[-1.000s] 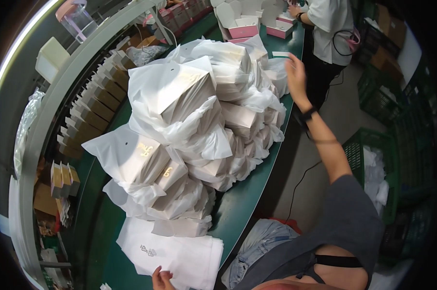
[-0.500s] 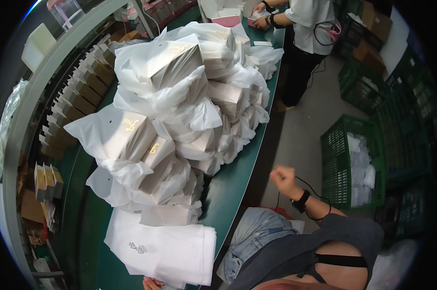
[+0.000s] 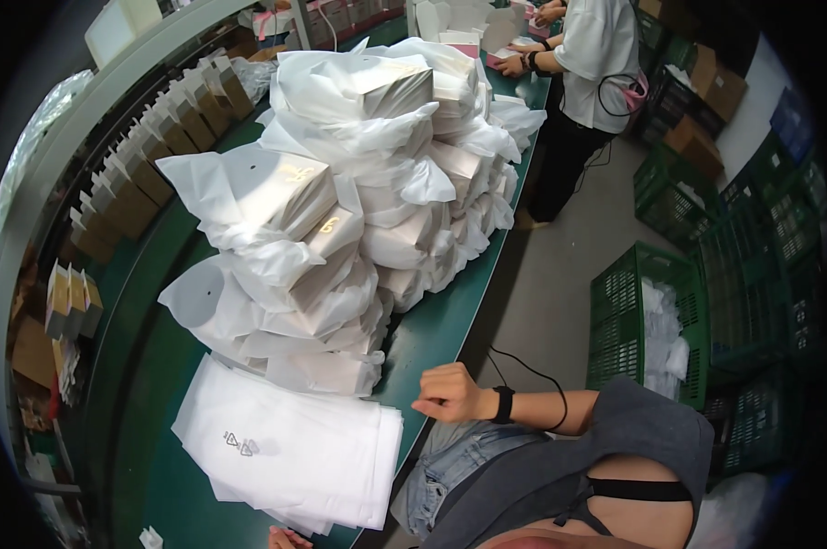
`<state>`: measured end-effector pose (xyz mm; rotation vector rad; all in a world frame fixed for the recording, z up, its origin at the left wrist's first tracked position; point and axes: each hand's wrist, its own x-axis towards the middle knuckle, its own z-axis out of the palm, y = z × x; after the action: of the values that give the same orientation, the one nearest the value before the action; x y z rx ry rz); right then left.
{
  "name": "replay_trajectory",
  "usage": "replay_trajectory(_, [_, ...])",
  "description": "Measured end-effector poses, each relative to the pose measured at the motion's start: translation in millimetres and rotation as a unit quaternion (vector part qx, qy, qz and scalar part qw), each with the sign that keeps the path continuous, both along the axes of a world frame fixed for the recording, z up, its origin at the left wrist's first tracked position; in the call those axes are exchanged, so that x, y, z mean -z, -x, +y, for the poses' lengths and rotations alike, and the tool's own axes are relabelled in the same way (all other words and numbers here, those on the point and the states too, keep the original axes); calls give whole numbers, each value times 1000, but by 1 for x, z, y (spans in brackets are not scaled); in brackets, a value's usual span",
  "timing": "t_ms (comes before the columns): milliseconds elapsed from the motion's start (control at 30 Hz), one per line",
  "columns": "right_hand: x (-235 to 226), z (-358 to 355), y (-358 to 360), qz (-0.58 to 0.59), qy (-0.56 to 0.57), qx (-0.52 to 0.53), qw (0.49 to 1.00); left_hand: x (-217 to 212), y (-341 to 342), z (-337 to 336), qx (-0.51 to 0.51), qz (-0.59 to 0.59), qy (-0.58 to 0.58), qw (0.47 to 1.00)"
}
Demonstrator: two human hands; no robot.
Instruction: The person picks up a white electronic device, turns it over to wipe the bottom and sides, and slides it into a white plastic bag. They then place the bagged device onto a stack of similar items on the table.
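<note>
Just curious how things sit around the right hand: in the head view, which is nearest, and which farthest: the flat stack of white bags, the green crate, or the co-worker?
1. Flat stack of white bags, left of the right hand.
2. Green crate, on the floor to the right.
3. Co-worker, far up the table.

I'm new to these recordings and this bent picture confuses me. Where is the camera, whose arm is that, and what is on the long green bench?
The camera sits on a person's head and looks down through a fisheye lens, so straight edges curve. There is no machine, only bare hands. The right hand, wearing a black wristband, is curled loosely above the green table edge and holds nothing visible. The left hand barely shows at the bottom edge, next to a flat stack of empty white plastic bags. Behind it rises a tall pile of white boxes wrapped in white bags. Brown paper bags stand in a row on the left. Another person works at the far end, near green plastic crates.
</note>
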<state>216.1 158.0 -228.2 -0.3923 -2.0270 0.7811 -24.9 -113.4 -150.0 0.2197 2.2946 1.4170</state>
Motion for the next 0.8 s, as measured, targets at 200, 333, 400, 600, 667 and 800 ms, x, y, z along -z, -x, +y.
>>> replay_trajectory(200, [8,4,10,-39,-64,50,996,9,9,-3,19,-32,16,999])
replay_trajectory(333, [9,3,13,-41,-80,50,995,12,13,-5,35,-40,24,998])
replay_trajectory(400, [9,3,13,-44,-83,53,994,13,14,-5,54,-33,28,998])
replay_trajectory(600, [12,3,13,-49,-101,55,992,18,19,-8,63,-39,44,996])
replay_trajectory(667, [12,3,13,-49,-101,56,992,19,19,-9,65,-33,40,997])
replay_trajectory(800, [12,3,14,-47,-102,55,992,21,18,-8,62,-29,40,997])
